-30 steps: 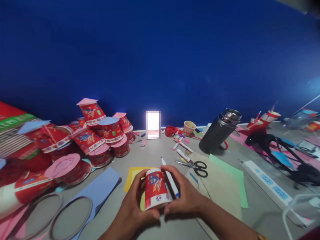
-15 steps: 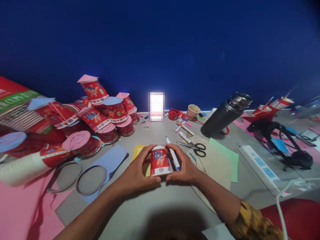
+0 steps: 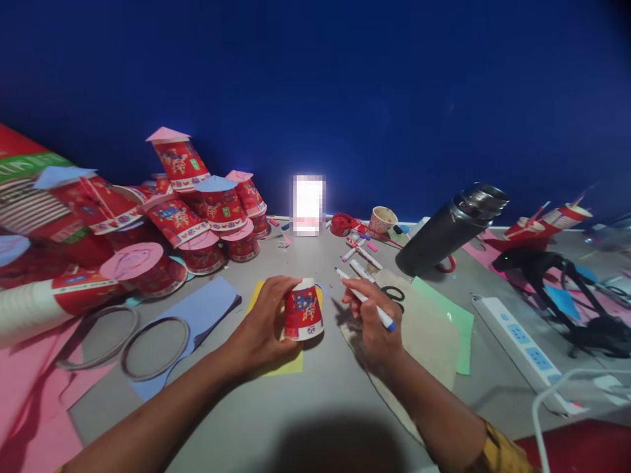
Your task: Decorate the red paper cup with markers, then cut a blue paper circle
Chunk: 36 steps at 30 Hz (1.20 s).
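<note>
My left hand (image 3: 263, 322) grips a red printed paper cup (image 3: 304, 310) from its left side, fingers at the top and thumb near the bottom. The cup is upside down, its wide white rim lowest. To its right, my right hand (image 3: 377, 322) holds a white marker (image 3: 367, 299) with a blue end, its dark tip pointing up and left toward the cup but apart from it. Yellow paper (image 3: 290, 365) lies under the cup and left hand. Scissors (image 3: 394, 297) show only their black handles behind my right hand, on a beige cloth (image 3: 428, 335).
Red cups with paper tops (image 3: 177, 217) are piled on the left, beside grey rings (image 3: 155, 348) and blue paper (image 3: 211, 302). A black thermos (image 3: 444, 230), green paper (image 3: 461, 322) and a power strip (image 3: 522, 351) lie to the right. Loose markers (image 3: 359, 253) are behind the hands.
My right hand has come away from the cup to the right and now holds the marker like a pen. My left hand keeps the cup, which has shifted slightly left.
</note>
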Available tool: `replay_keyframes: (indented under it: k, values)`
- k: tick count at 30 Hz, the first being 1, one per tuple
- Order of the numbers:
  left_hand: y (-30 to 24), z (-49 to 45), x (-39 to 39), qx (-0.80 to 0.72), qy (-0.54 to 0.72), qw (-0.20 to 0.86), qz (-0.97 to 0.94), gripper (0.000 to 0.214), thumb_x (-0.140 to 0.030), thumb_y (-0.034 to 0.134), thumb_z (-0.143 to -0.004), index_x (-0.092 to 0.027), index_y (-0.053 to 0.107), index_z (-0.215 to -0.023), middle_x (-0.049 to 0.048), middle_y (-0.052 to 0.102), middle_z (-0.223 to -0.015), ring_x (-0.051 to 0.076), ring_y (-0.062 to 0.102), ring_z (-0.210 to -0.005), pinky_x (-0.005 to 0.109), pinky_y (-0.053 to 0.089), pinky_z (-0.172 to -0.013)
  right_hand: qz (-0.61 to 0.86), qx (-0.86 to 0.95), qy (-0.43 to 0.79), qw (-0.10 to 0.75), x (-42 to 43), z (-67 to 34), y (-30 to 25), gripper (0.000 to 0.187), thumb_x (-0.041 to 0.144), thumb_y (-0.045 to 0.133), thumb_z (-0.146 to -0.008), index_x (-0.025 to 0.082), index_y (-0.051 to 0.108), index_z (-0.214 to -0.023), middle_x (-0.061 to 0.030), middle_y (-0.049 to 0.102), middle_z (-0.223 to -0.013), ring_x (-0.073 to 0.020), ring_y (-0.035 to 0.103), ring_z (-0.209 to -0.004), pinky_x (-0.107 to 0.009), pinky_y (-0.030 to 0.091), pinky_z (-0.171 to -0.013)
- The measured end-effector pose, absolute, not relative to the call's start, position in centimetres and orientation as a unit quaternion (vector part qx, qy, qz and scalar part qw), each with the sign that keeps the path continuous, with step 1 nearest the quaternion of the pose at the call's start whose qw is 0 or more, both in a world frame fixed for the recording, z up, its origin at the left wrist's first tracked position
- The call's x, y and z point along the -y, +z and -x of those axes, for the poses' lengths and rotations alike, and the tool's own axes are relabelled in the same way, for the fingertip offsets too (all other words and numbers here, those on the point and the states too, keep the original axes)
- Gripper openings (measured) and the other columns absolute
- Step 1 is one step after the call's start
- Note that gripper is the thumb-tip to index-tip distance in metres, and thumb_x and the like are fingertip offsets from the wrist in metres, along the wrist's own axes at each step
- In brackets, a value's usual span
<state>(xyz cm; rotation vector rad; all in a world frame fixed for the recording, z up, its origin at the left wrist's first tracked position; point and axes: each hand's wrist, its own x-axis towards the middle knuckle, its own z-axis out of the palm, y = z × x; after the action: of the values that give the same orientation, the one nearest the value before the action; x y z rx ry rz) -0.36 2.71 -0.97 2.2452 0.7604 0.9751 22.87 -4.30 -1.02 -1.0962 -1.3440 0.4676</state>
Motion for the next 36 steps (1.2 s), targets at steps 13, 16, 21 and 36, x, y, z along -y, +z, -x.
replay_keyframes:
  k: [13,16,21,36]
  values:
    - [-2.6,1.2,-2.6,-0.243,0.377,0.226,-0.865,0.090,-0.010,0.077,-0.082,-0.032,0.036,-0.160,0.0143,0.051,-0.147,0.034,0.055,-0.140,0.055,0.056,-0.116,0.390,0.725,0.039,0.566,5.4,-20.5,2.0,0.020,0.013,0.066,-0.103,0.021,0.077,-0.117,-0.0071,0.084,-0.093,-0.0209,0.075,-0.078,-0.035,0.059,-0.075]
    - [-2.8,1.1,-2.5,-0.236,0.382,0.222,-0.865,0.089,-0.012,0.075,-0.084,-0.031,0.036,-0.161,0.0145,0.050,-0.147,0.034,0.055,-0.140,0.054,0.057,-0.115,0.413,0.700,0.019,0.582,5.0,-20.5,1.7,0.016,0.011,0.069,-0.101,0.022,0.076,-0.110,-0.0051,0.082,-0.089,-0.0199,0.074,-0.074,-0.034,0.059,-0.073]
    - [-2.9,1.1,-2.6,-0.233,0.383,0.214,-0.868,0.089,-0.011,0.074,-0.083,-0.031,0.037,-0.161,0.0147,0.050,-0.146,0.034,0.054,-0.140,0.055,0.055,-0.117,0.432,0.697,0.018,0.572,4.7,-20.6,1.2,0.009,0.015,0.069,-0.101,0.022,0.074,-0.103,-0.0041,0.080,-0.085,-0.0190,0.071,-0.071,-0.032,0.059,-0.069]
    - [-3.0,1.1,-2.8,-0.232,0.387,0.224,-0.864,0.094,-0.009,0.076,-0.079,-0.032,0.036,-0.161,0.0152,0.051,-0.147,0.036,0.056,-0.139,0.057,0.056,-0.115,0.444,0.696,0.036,0.564,4.3,-20.7,0.8,0.008,0.018,0.069,-0.103,0.023,0.074,-0.102,-0.0035,0.080,-0.086,-0.0184,0.071,-0.073,-0.031,0.058,-0.070]
